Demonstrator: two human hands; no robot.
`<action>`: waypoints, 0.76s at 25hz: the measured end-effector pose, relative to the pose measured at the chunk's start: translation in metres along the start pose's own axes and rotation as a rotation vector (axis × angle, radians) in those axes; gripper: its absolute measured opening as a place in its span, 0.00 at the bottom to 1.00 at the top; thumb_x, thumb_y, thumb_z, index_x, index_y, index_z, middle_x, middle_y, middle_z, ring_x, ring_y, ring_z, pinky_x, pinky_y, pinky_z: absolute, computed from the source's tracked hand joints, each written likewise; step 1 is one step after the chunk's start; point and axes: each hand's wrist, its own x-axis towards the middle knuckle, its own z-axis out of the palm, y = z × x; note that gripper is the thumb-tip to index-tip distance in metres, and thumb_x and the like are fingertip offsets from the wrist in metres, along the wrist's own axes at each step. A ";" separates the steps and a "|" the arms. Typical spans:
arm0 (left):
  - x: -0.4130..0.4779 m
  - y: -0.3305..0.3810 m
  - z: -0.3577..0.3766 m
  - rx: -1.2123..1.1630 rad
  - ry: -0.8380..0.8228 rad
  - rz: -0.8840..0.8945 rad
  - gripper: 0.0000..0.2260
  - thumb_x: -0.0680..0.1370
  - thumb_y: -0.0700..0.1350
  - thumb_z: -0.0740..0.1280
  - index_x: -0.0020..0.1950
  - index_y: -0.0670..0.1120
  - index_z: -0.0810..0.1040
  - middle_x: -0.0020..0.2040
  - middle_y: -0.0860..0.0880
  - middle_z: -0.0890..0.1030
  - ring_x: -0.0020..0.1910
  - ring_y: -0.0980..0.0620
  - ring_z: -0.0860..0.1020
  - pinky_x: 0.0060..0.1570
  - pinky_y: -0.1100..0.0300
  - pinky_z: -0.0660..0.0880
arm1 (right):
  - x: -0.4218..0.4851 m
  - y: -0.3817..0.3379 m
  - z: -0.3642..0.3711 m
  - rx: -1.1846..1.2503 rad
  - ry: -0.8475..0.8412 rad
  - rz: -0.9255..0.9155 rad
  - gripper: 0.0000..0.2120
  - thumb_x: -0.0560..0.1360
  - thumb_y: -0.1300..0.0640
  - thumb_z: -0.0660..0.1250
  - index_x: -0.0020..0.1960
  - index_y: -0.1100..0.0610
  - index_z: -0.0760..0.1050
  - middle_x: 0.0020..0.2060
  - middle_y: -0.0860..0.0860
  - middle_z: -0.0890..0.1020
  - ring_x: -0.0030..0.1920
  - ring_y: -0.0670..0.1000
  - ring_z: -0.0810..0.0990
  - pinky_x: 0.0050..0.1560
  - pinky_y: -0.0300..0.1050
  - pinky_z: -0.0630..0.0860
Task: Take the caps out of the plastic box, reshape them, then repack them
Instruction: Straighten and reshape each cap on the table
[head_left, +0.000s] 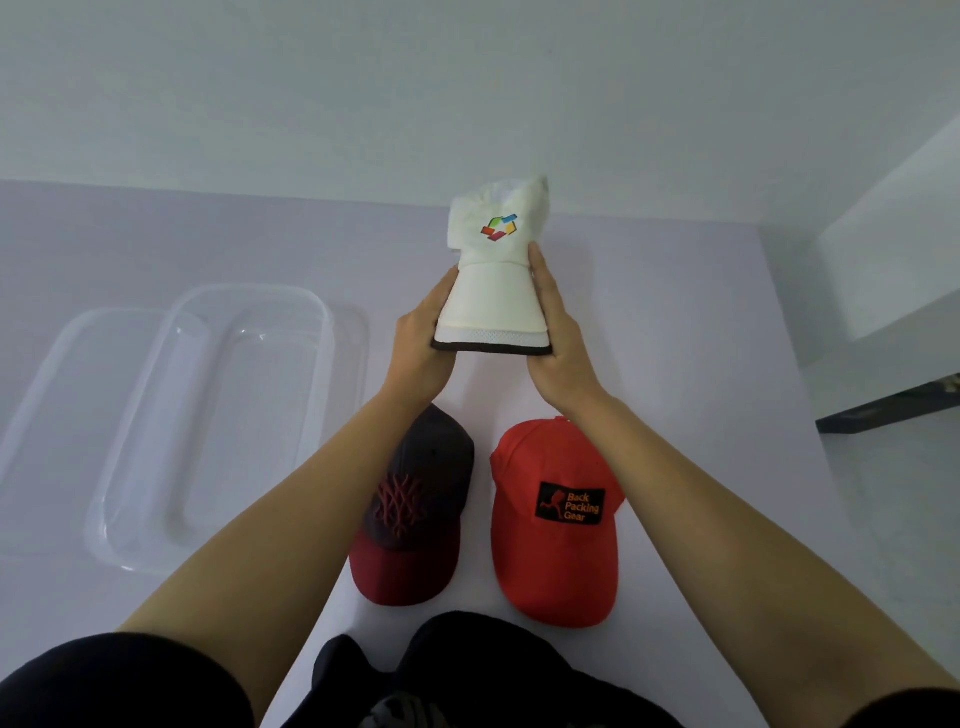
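A white cap with a multicoloured logo is held up above the table, its brim towards me and its crown crumpled. My left hand grips the brim's left edge and my right hand grips its right edge. Below them on the table lie a dark grey cap with a maroon brim and, beside it on the right, a red cap with a black patch. The clear plastic box stands empty at the left, resting over its clear lid.
The table is pale lilac and ends at a white wall behind. A white block and a dark strip lie past the table's right edge. A black object sits at the near edge between my arms.
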 end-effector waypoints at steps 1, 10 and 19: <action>0.001 -0.003 -0.002 0.088 -0.019 0.010 0.26 0.75 0.38 0.58 0.74 0.44 0.62 0.67 0.48 0.73 0.63 0.53 0.73 0.58 0.67 0.68 | 0.000 0.004 -0.002 -0.044 0.007 -0.024 0.33 0.75 0.66 0.58 0.74 0.49 0.49 0.71 0.50 0.63 0.70 0.45 0.64 0.69 0.33 0.61; 0.027 0.009 -0.030 -0.380 0.098 -0.305 0.26 0.74 0.35 0.53 0.71 0.50 0.65 0.71 0.53 0.67 0.69 0.58 0.65 0.71 0.57 0.62 | -0.012 0.023 -0.013 -0.267 -0.004 -0.171 0.32 0.78 0.62 0.62 0.74 0.46 0.49 0.76 0.60 0.48 0.77 0.56 0.49 0.75 0.53 0.55; 0.041 0.027 -0.041 -0.303 -0.160 -0.183 0.07 0.80 0.45 0.61 0.49 0.46 0.78 0.42 0.52 0.79 0.41 0.60 0.77 0.44 0.67 0.73 | -0.020 0.023 -0.014 -0.316 -0.087 -0.153 0.38 0.75 0.63 0.66 0.74 0.42 0.49 0.76 0.59 0.49 0.76 0.56 0.51 0.73 0.53 0.60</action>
